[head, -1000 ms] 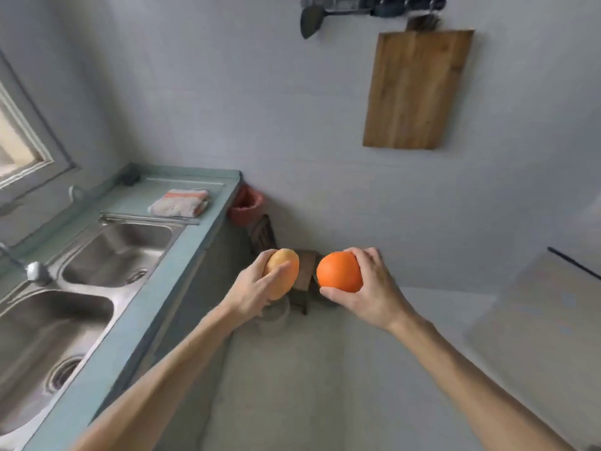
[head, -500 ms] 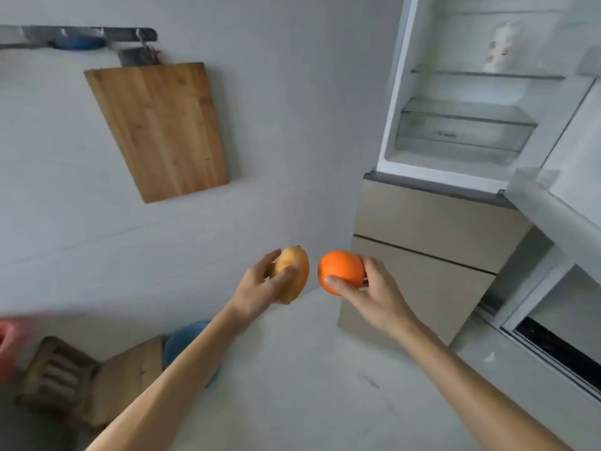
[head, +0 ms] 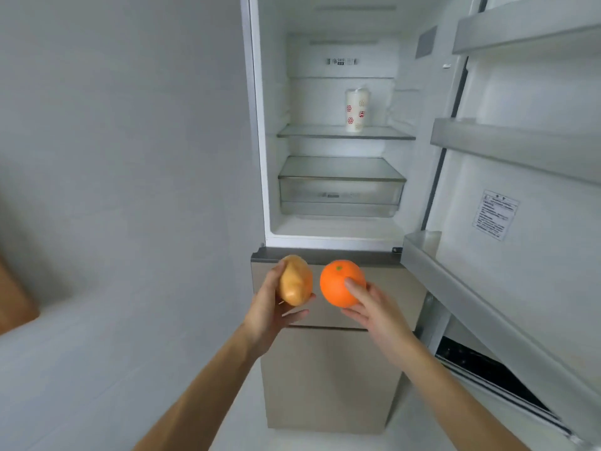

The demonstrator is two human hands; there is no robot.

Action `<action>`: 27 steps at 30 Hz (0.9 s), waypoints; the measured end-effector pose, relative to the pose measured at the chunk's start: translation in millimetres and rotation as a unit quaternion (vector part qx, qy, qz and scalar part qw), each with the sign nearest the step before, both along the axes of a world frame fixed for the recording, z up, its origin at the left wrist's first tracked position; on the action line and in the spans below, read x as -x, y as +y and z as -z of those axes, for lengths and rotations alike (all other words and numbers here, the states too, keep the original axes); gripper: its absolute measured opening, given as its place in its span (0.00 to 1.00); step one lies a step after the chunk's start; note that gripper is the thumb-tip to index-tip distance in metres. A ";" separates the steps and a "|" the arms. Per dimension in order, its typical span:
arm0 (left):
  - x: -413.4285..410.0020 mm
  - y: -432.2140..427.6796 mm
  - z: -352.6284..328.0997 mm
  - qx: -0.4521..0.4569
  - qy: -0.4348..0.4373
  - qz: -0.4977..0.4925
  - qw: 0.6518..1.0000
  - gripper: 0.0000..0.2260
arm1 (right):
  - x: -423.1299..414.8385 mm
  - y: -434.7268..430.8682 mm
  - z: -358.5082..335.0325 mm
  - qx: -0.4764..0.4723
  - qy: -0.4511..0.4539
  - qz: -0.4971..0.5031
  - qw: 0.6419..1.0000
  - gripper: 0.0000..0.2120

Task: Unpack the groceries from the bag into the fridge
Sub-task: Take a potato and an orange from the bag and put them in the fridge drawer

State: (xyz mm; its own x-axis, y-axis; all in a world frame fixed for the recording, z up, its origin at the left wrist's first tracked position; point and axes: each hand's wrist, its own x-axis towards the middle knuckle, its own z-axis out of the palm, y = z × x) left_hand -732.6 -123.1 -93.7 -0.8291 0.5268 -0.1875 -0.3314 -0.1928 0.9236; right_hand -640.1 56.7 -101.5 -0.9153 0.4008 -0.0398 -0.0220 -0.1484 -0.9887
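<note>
My left hand (head: pixel 270 312) grips a yellow-orange mango (head: pixel 295 280). My right hand (head: pixel 374 315) holds a round orange (head: pixel 340 283) with a green stem spot on top. Both fruits are side by side in front of the closed beige drawers, just below the fridge (head: pixel 260 125) opening. The upper compartment stands open straight ahead, with a glass shelf (head: pixel 312 133) and a clear crisper drawer (head: pixel 340 192) beneath it. The grocery bag is out of view.
A white cup with red prints (head: pixel 355 110) stands on the glass shelf. The open fridge door (head: pixel 520 177) with its racks juts out on the right, close to my right arm. A grey wall (head: pixel 130 141) fills the left; a wooden board edge (head: pixel 13 297) shows far left.
The view has swung right from the sink and wall to face the open fridge. Both hands kept their fruits and now sit closer to the fridge front.
</note>
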 end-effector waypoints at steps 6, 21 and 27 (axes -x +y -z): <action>107.5 118.2 -13.8 -0.165 -0.093 -0.027 0.982 0.26 | 110.3 89.2 -4.1 0.199 0.088 -0.064 0.974 0.20; 295.4 259.6 -16.6 -0.147 -0.109 -0.109 0.977 0.18 | 313.5 219.8 19.6 0.473 0.112 0.107 0.867 0.35; 331.0 269.2 1.1 -0.126 -0.104 -0.090 0.983 0.25 | 346.3 228.7 25.4 0.429 0.117 0.109 0.889 0.40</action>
